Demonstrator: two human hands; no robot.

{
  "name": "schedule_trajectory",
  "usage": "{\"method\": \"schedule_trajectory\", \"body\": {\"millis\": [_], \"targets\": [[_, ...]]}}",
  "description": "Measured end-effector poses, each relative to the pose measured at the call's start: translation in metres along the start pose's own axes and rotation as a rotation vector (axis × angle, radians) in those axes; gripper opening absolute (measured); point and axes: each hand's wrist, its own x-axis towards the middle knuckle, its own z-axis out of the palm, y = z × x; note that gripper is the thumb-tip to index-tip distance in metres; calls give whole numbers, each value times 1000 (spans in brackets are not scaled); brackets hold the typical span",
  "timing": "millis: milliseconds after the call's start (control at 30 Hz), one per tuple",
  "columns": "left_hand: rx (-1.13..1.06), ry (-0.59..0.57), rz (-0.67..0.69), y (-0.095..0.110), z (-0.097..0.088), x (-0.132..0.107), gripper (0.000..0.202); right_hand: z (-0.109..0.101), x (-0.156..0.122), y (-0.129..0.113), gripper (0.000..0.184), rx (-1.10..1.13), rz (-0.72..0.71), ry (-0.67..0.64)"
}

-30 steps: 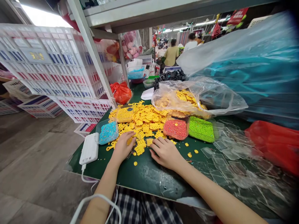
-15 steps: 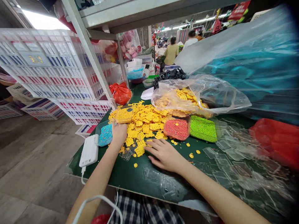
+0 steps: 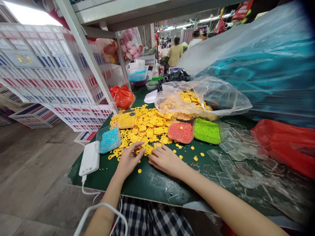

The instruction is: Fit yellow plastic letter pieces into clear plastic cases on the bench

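Observation:
My left hand (image 3: 130, 160) is at the near edge of a heap of flat yellow plastic pieces (image 3: 154, 119), thumb and forefinger apart with a gap between them. Close beside it, my right hand (image 3: 167, 160) bends its fingers down over the nearest yellow pieces; its fingertips are partly hidden, so what they grip cannot be made out. Shallow clear trays hold blue beads (image 3: 109, 139), yellow beads (image 3: 126, 119), red beads (image 3: 180, 131) and green beads (image 3: 207, 131) around the heap. A small round yellow piece (image 3: 139, 171) lies just in front of my hands.
A white power bank (image 3: 90, 159) with a cable sits at the left table edge. Behind the heap is a clear bag (image 3: 221, 95) of yellow pieces. Clear plastic squares (image 3: 225, 178) and a red bag (image 3: 283, 144) lie right. White crates (image 3: 46, 68) stand left; people work far back.
My left hand has left the yellow bead tray and come back toward me, beside my right hand. The right fingers, spread before, are now more bent. The view has shifted slightly.

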Motion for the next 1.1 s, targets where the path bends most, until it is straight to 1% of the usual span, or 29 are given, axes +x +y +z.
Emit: {"method": "schedule_trajectory", "body": {"millis": [67, 133, 200, 267, 333, 433, 567, 667, 833, 900, 1033, 1100], "targets": [[-49, 7, -30, -3, 4, -5, 35, -3, -3, 4, 23, 55, 57, -2], [-62, 19, -38, -8, 5, -5, 33, -6, -6, 7, 22, 168, 157, -7], [-58, 5, 10, -13, 6, -4, 29, -7, -10, 10, 17, 290, 274, -2], [-24, -29, 103, -16, 8, -3, 26, -6, -11, 14, 14, 355, 366, 12], [46, -64, 196, -17, 11, -4, 23, -2, -10, 18, 14, 353, 434, 39], [141, -111, 291, -18, 13, -5, 18, 4, -6, 25, 19, 332, 502, 87], [245, -85, 357, -18, 13, -5, 17, 7, -3, 30, 19, 319, 551, 127], [298, -91, 393, -17, 15, -3, 18, 9, -5, 25, 19, 290, 594, 145], [340, -195, 508, -12, 24, -3, 15, 10, -14, 8, 21, 176, 693, 192], [352, -228, 545, -10, 26, -5, 16, 6, -19, 5, 23, 145, 666, 194], [362, -240, 577, -5, 25, -8, 20, -4, -35, 8, 19, 169, 443, 134], [363, -231, 580, -4, 23, -9, 20, -7, -43, 11, 27, 184, 359, 108]]}}
